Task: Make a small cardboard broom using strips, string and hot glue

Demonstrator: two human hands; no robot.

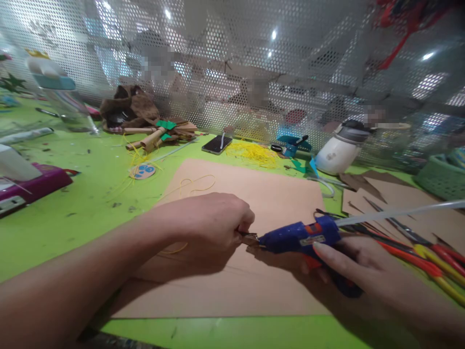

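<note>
My right hand (366,271) is wrapped round a blue hot glue gun (290,237), a finger by its orange trigger. A long clear glue stick (395,212) sticks out of the gun's back end. My left hand (214,228) is closed, pinching a small brown piece (250,238) whose kind I cannot make out. The gun's nozzle meets or nearly meets that piece. Beneath both hands lies a sheet of tan cardboard (283,295). A thin yellow string (198,183) curls on the sheet behind my left hand.
Scissors (407,230) and other red- and yellow-handled tools lie at the right, beside brown card pieces (395,194). Farther back are a phone (217,144), yellow shredded strands (254,154), a white bottle (339,150) and rolled cardboard (154,138). A purple power strip (39,186) is at the left.
</note>
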